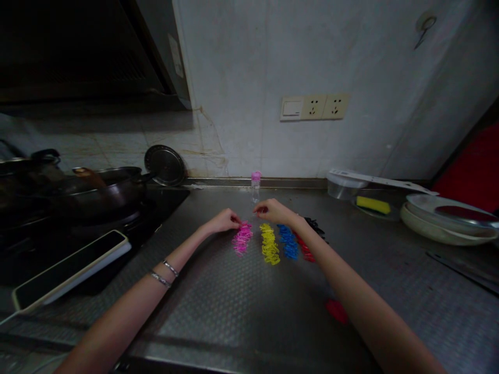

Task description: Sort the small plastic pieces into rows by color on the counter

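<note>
My left hand (226, 221) is closed in a pinch, its fingertips touching the upper edge of a pile of small thin pink pieces (242, 238). Whether a piece is between them is too small to tell. My right hand (275, 211) is also pinched, just in front of a small clear bottle with a pink cap (255, 183); what it holds, if anything, I cannot make out. Rows of similar yellow pieces (270, 245) and blue pieces (288, 243) lie to the right of the pink ones. My right forearm partly hides red pieces (306, 252) and black pieces (315, 226).
A phone-like device (74, 270) lies at left beside the stove, where a pan (97, 195) stands. Toward the right are a plastic tub (345, 188), a yellow sponge (373, 204), stacked bowls (440, 228) and a knife (463, 272). A red object (337, 311) lies by my right forearm.
</note>
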